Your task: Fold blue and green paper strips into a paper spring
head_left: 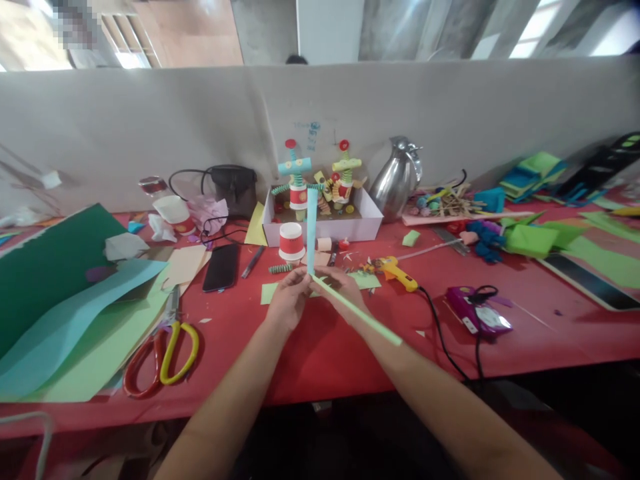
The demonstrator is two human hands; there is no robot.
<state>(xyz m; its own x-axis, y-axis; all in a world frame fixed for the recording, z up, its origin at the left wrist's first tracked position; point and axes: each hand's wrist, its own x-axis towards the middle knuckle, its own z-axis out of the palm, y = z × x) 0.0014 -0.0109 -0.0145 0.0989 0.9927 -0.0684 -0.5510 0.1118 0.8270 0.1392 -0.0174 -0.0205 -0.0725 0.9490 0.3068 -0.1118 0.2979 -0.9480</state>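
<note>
My left hand (291, 297) and my right hand (345, 288) meet over the front middle of the table, fingers pinched together. Between them they hold the joined ends of two paper strips. The blue paper strip (311, 230) points straight away from me, while the green paper strip (360, 312) slants down to the right across my right forearm. Just beyond my fingers stands an upturned red and white paper cup (291, 241). Beside it lies a small green folded paper spring (281, 269). Part of my right hand's fingers is hidden behind the strips.
Scissors (167, 353) and coloured sheets (100, 320) lie at left, near a black phone (221, 268). A yellow glue gun (399, 273) with a trailing cord and a purple box (477, 312) are at right. Behind stand a white box (325, 232) with paper figures and a steel jug (396, 179).
</note>
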